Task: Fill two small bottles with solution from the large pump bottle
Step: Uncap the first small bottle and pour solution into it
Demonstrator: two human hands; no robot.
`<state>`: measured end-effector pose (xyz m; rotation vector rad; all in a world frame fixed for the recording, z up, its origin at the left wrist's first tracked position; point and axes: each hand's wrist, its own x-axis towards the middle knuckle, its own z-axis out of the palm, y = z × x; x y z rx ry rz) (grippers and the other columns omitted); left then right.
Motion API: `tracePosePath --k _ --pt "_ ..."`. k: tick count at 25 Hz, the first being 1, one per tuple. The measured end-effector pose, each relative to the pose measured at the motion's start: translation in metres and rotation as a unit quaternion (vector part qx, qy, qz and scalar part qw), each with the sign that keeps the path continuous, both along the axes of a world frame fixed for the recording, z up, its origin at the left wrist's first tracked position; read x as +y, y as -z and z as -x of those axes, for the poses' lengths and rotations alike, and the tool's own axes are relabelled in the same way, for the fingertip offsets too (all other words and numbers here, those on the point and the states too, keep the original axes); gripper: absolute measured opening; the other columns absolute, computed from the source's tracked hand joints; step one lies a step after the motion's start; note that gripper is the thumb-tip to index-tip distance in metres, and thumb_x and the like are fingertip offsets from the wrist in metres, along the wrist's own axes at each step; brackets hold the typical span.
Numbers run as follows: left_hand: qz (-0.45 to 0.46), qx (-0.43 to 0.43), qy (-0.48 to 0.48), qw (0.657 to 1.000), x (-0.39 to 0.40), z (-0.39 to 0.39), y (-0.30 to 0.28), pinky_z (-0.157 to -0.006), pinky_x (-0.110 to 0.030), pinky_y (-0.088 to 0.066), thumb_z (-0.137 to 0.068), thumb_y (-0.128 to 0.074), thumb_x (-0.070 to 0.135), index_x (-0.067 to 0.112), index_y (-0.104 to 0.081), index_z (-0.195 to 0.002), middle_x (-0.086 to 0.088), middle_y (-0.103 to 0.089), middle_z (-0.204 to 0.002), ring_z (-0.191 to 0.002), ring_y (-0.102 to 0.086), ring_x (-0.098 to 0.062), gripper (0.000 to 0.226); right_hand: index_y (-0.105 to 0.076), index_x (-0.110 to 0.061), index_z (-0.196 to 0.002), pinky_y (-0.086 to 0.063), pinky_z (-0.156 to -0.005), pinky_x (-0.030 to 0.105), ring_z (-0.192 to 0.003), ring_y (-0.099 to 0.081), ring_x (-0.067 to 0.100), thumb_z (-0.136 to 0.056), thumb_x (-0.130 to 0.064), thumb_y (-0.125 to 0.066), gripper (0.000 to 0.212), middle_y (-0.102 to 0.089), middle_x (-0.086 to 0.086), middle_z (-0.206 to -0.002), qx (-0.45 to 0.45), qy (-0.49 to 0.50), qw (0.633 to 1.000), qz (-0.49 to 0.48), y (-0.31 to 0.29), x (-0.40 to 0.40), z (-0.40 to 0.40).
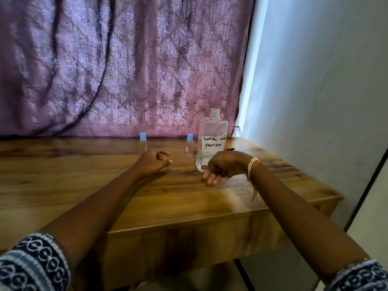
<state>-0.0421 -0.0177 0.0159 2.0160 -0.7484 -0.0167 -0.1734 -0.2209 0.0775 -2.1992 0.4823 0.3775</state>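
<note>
1. Large bottle (211, 141): clear plastic, squarish shoulders, hand-lettered label reading "contact lens solution". Stands upright toward the far right corner of the counter (147, 198). Its neck is open, with no pump head on it. Liquid appears to sit only low in the body. Judged light and a little top-heavy, with thin walls that would give under a squeeze; best taken round the mid-body at the label, not by the neck.

2. Small bottle, left (143, 141): clear, blue cap on, upright near the far edge of the counter, just behind the left hand. Contents cannot be told.

3. Small bottle, right (190, 144): same kind, blue cap on, upright just beside the large bottle on its left. Both small bottles are judged very light, easily knocked over and smooth-sided; steady at the body while the cap is turned.

4. Left hand (154, 162): resting on the counter, fingers loosely curled, holding nothing.

5. Right hand (220, 166): low over the counter in front of the large bottle, fingers hanging relaxed. A small reddish bit shows at the fingertips; whether anything is pinched cannot be told. Bangles (254, 166) on the wrist.

6. Small dark item (230, 148): on the counter behind the right hand, too small to identify.
</note>
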Motion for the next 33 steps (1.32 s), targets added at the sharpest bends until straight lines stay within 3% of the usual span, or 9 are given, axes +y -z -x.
tracePosePath --k 3,6,10,13,17,20,23,27,33 --pt "0.011 -0.015 -0.045 0.999 0.024 -0.010 0.003 -0.062 -0.020 -0.046 -0.084 -0.070 0.019 0.016 -0.066 -0.099 -0.014 -0.069 -0.097 -0.090 -0.065 -0.025 0.016 -0.062 -0.005 -0.092 -0.048 -0.057 0.024 -0.067 -0.061 0.017 -0.096 -0.007 -0.046 0.017 -0.065 0.010 -0.078 -0.088 -0.027 0.993 -0.069 0.015 0.037 -0.021" --pt "0.051 0.028 -0.079 0.995 0.043 -0.016 0.006 -0.053 -0.018 -0.052 -0.086 -0.067 0.015 0.013 -0.066 -0.100 -0.010 -0.068 -0.093 -0.081 -0.067 -0.022 0.013 -0.059 0.002 -0.084 -0.048 -0.068 0.041 -0.078 -0.051 0.025 -0.087 -0.002 -0.057 0.005 -0.052 0.019 -0.086 -0.209 -0.030 0.977 -0.015 0.034 0.071 -0.051" --pt "0.055 0.035 -0.121 0.990 0.063 -0.032 0.012 -0.074 -0.040 -0.061 -0.085 -0.065 0.012 0.014 -0.066 -0.097 -0.010 -0.069 -0.091 -0.084 -0.069 -0.025 0.012 -0.052 -0.003 -0.122 -0.052 -0.087 0.040 -0.103 -0.058 0.028 -0.079 -0.012 -0.064 0.045 -0.060 0.013 -0.110 -0.302 0.051 0.950 0.057 0.052 0.095 -0.100" --pt "0.052 0.026 -0.134 0.989 0.070 -0.047 0.015 -0.074 -0.038 -0.059 -0.084 -0.065 0.010 0.013 -0.068 -0.094 -0.009 -0.070 -0.090 -0.085 -0.068 -0.026 0.010 -0.044 -0.002 -0.130 -0.042 -0.106 0.046 -0.125 -0.047 0.038 -0.072 -0.024 -0.063 0.065 -0.050 0.022 -0.132 -0.280 0.130 0.935 0.177 0.063 0.102 -0.141" --pt "0.048 0.018 -0.146 0.988 0.070 -0.059 0.021 -0.060 -0.025 -0.052 -0.080 -0.062 0.008 0.012 -0.071 -0.090 -0.007 -0.072 -0.083 -0.080 -0.069 -0.024 0.014 -0.026 -0.009 -0.143 -0.031 -0.110 0.049 -0.135 -0.033 0.040 -0.080 -0.024 -0.063 0.075 -0.031 0.025 -0.147 -0.304 0.292 0.853 0.307 0.059 0.093 -0.170" --pt "0.053 0.034 -0.141 0.988 0.070 -0.062 0.022 -0.059 -0.023 -0.049 -0.080 -0.063 0.011 0.014 -0.071 -0.089 -0.004 -0.072 -0.083 -0.075 -0.067 -0.018 0.013 -0.001 -0.018 -0.154 -0.035 -0.108 0.048 -0.137 -0.035 0.040 -0.088 -0.019 -0.060 0.089 -0.026 0.025 -0.153 -0.296 0.327 0.862 0.248 0.053 0.069 -0.180" --pt "0.060 0.045 -0.135 0.988 0.068 -0.063 0.022 -0.059 -0.021 -0.048 -0.082 -0.064 0.011 0.016 -0.070 -0.092 -0.004 -0.071 -0.085 -0.076 -0.066 -0.016 0.012 -0.018 -0.014 -0.150 -0.046 -0.097 0.045 -0.123 -0.053 0.039 -0.091 -0.015 -0.053 0.068 -0.048 0.019 -0.140 -0.342 0.377 0.851 0.125 0.062 0.053 -0.187" --pt "0.073 0.044 -0.123 0.989 0.066 -0.059 0.021 -0.064 -0.027 -0.054 -0.084 -0.064 0.012 0.015 -0.070 -0.095 -0.008 -0.072 -0.089 -0.082 -0.067 -0.022 0.013 -0.046 -0.005 -0.123 -0.044 -0.079 0.032 -0.101 -0.060 0.030 -0.087 -0.005 -0.055 0.038 -0.061 0.016 -0.119 -0.377 0.268 0.886 0.021 0.066 0.062 -0.185" --pt "0.144 0.064 -0.070 0.985 0.061 -0.046 0.016 -0.075 -0.042 -0.061 -0.087 -0.065 0.012 0.025 -0.067 -0.096 -0.009 -0.071 -0.095 -0.090 -0.070 -0.030 0.015 -0.064 -0.006 -0.115 -0.051 -0.070 0.022 -0.082 -0.065 0.010 -0.080 -0.017 -0.075 0.038 -0.070 0.001 -0.099 -0.389 -0.006 0.921 -0.035 0.072 0.094 -0.160"
